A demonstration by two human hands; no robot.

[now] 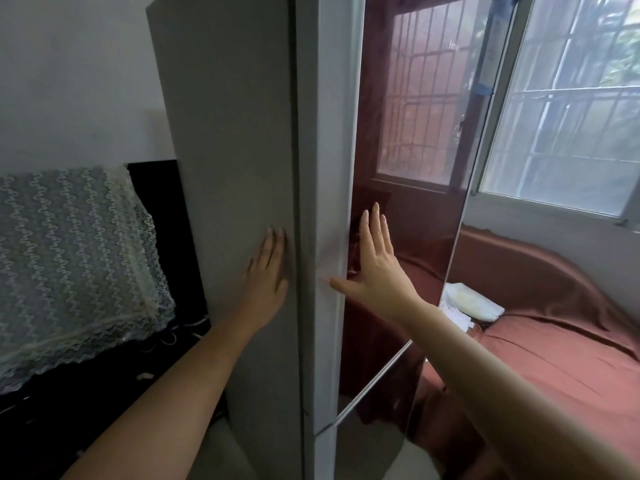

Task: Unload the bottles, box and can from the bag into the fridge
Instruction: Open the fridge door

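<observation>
To my left, lace cloth (69, 258) drapes over a black unit (162, 216). To my right: barred window (571, 109), rust-red bedcover (554, 341), white bundle (472, 301) on it.

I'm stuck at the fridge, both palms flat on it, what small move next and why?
Probably curl the right hand around the glossy dark-red glass door's edge and pull: the door looks shut, the left hand only braces the grey fridge side panel, and no bag shows.

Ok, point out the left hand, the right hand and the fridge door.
left hand (266, 271), head view, back of the hand.
right hand (377, 268), head view, back of the hand.
fridge door (415, 133), head view, glossy dark front panel.
</observation>
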